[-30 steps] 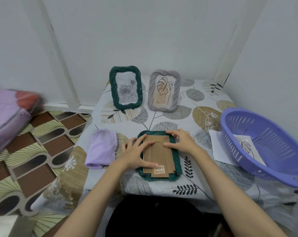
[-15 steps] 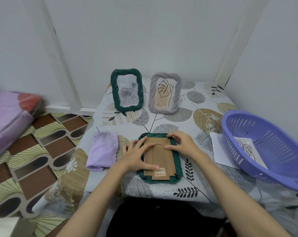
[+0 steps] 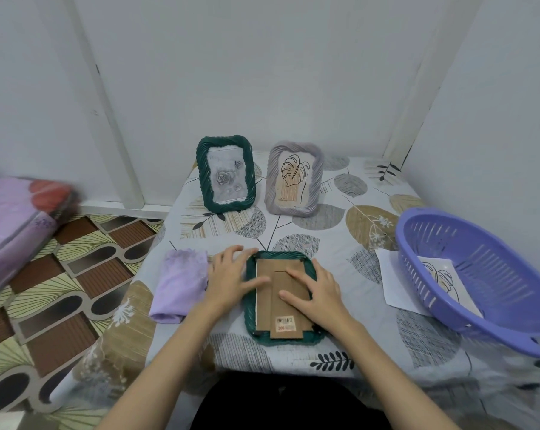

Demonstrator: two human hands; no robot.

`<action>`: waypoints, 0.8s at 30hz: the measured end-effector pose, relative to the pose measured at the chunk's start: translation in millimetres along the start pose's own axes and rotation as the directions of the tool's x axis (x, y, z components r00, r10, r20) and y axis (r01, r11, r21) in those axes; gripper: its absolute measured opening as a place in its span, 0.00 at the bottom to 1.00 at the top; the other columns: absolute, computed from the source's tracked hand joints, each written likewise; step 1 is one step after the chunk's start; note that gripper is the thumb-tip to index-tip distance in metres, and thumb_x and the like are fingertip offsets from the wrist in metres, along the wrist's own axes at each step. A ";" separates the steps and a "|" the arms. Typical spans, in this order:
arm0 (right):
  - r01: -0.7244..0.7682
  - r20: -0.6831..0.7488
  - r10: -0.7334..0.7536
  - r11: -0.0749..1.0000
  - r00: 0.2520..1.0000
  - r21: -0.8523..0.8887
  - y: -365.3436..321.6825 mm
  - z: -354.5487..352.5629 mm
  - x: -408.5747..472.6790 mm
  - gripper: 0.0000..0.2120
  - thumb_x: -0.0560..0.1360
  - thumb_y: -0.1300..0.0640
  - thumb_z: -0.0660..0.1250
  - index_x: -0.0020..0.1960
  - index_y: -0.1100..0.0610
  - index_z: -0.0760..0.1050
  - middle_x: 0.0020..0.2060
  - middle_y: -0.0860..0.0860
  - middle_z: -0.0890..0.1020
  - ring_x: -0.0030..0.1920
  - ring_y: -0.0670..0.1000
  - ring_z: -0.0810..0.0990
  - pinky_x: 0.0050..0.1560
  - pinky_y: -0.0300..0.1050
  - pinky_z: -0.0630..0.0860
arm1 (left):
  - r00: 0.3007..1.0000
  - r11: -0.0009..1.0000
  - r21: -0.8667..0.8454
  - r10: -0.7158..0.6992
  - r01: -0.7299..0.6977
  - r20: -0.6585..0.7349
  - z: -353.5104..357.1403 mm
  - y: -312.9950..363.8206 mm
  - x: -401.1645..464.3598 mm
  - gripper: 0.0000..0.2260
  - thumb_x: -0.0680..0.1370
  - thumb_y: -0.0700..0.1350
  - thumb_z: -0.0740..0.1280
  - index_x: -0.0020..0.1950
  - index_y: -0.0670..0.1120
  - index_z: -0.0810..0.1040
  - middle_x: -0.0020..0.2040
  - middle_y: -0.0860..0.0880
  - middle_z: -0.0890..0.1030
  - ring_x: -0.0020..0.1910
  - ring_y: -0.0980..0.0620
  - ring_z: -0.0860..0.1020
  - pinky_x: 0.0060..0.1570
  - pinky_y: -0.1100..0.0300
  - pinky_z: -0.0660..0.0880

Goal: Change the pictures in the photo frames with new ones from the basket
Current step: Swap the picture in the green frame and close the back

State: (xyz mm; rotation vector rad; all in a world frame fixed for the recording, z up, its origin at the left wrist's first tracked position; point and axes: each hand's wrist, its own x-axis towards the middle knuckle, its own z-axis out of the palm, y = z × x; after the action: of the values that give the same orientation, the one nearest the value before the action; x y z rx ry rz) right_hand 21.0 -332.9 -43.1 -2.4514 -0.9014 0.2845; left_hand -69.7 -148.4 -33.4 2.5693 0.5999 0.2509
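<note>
Matt cardboard backing [image 3: 280, 293]; glossy slotted plastic basket [image 3: 479, 274]; soft cloth [image 3: 180, 283].

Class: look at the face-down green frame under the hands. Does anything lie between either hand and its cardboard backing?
Nothing visible does. The left hand and right hand both already rest flat on the cardboard backing of the face-down green frame.

Right hand [image 3: 320, 291] shifted from top right corner of face-down green frame [image 3: 250, 318] down onto cardboard backing [image 3: 289, 297]; fingers now spread flat across right half of backing, thumb near its middle. Left hand [image 3: 228, 279] moved up along frame's left edge; fingers now reach frame's top left corner, thumb lies on backing's left strip instead of lower down.
</note>
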 end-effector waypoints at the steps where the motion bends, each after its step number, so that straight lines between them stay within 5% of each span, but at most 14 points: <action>1: 0.000 -0.007 0.000 1.000 1.000 -0.004 0.3 0.9 -0.3 0.37 0.59 0.24 0.50 0.66 0.33 0.64 0.74 0.55 0.53 0.73 0.53 0.52 0.71 0.50 0.51 | 0.998 0.999 0.029 -0.040 0.041 -0.040 -1.4 -1.6 6.5 0.30 0.69 0.67 0.64 0.69 0.59 0.66 0.69 0.49 0.65 0.66 0.46 0.61 0.64 0.52 0.58; 11: -0.001 -0.021 0.000 1.000 1.000 -0.025 1.8 3.8 -1.0 0.37 0.60 0.24 0.46 0.66 0.32 0.62 0.75 0.53 0.52 0.74 0.52 0.51 0.72 0.51 0.51 | 0.991 0.997 -0.006 -0.081 0.082 0.108 -7.8 -1.8 28.6 0.19 0.71 0.60 0.68 0.61 0.63 0.72 0.63 0.51 0.68 0.63 0.47 0.62 0.59 0.54 0.58; 24: -0.013 -0.025 0.012 0.999 1.000 -0.047 0.6 3.8 -2.6 0.37 0.60 0.24 0.46 0.66 0.32 0.61 0.75 0.54 0.53 0.73 0.53 0.52 0.71 0.50 0.50 | 0.979 0.998 -0.014 -0.060 0.064 0.195 -11.3 0.3 29.6 0.21 0.67 0.62 0.71 0.58 0.63 0.71 0.63 0.51 0.66 0.63 0.47 0.61 0.59 0.54 0.57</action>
State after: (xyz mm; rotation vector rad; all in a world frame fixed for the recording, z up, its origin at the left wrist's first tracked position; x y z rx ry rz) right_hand 18.0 -333.5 -46.6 -2.4988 -0.8921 0.2394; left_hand -46.5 -130.3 -21.5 2.5123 0.5989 -0.0159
